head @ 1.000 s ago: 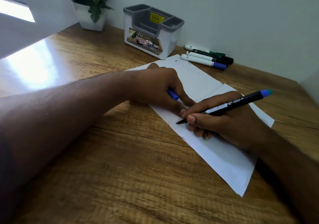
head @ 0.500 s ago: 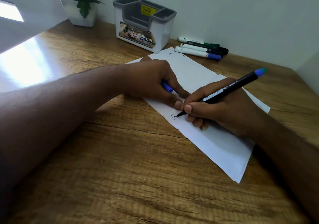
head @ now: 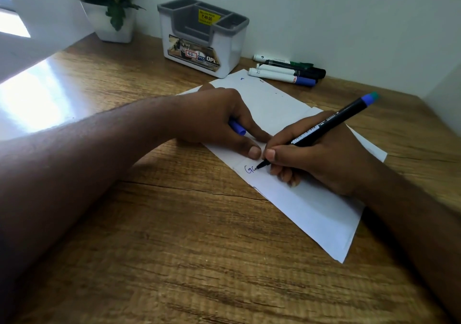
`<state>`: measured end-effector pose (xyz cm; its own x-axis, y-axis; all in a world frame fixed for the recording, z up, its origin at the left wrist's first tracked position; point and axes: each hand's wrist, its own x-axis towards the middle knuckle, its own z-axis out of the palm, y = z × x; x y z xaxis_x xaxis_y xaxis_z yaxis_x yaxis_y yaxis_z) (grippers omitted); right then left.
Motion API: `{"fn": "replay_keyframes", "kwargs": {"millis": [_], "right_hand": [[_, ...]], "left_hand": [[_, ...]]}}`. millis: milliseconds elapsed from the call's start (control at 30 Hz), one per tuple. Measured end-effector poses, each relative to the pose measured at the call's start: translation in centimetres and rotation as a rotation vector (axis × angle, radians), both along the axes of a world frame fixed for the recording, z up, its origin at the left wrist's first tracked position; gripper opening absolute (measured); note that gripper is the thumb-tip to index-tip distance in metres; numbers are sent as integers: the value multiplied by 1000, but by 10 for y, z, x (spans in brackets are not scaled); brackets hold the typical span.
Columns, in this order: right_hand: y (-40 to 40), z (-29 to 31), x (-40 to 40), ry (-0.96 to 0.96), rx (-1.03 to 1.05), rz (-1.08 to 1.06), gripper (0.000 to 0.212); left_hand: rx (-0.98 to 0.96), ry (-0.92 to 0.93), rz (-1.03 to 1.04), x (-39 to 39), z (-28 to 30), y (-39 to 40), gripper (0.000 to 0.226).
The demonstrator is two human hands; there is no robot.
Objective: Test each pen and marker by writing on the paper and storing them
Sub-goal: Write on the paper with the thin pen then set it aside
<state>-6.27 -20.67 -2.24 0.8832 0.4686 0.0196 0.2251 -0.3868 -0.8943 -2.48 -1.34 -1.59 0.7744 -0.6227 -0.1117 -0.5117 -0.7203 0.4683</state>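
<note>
A white sheet of paper (head: pixel 309 206) lies slanted on the wooden desk (head: pixel 174 261). My right hand (head: pixel 321 154) grips a black pen with a blue end (head: pixel 324 126), its tip touching the paper beside blue letters (head: pixel 250 169). My left hand (head: pixel 212 121) presses the paper down and holds the blue pen cap (head: pixel 237 128) in its fingers. Several markers (head: pixel 287 70) with white, black, green and blue parts lie at the back by the wall. A white and grey pen holder (head: pixel 204 39) stands left of them.
A potted plant in a white pot (head: pixel 112 21) stands in the back left corner. A wall runs along the desk's far edge and another closes the right side. Bright window light reflects off the desk's left part.
The pen tip has moved right along the paper, and a second blue letter now follows the first one. My left hand has stayed on the paper with the cap.
</note>
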Motion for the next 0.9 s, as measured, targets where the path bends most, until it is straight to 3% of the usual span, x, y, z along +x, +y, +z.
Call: {"fn": "replay_keyframes", "kwargs": {"millis": [167,433,900], "right_hand": [[2,0,1,11,-1,-19,7],[2,-3,1,-17,50,-84,8],[0,-3,-2,-25,51,-154,11]], "left_hand": [[-2,23,13,1,0,0,53],[-19,53,12,0,-1,1,39],[7,34,19,3,-1,0,50]]}}
